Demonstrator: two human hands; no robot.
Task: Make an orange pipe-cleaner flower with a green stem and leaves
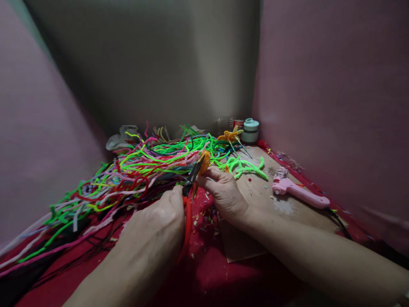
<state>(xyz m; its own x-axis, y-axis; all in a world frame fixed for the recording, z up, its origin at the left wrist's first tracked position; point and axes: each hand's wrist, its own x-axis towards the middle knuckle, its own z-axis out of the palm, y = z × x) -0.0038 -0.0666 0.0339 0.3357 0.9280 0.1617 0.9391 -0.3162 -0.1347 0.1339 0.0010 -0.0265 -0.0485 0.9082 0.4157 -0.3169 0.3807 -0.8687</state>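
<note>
Red-handled scissors point(188, 213) are gripped in my left hand point(159, 221), their dark blades pointing up and away. The blades lie against a fuzzy orange pipe-cleaner piece point(205, 162), which the fingers of my right hand point(223, 192) pinch. Whether the blades are closed on it is hard to see. Just beyond both hands spreads a big tangled heap of pipe cleaners point(153, 157) in green, pink, red, white and yellow. Short bright green pipe cleaners point(246, 168) lie past my right hand, beside an orange and yellow pipe-cleaner flower point(231, 135) on thin stems.
A pink glue gun point(297, 192) with a black cord lies on a tan board point(265, 200) at the right. A pale green lidded jar point(250, 130) stands at the back corner. Trimmings litter the red cloth point(207, 256). Pinkish walls point(332, 106) rise on both sides.
</note>
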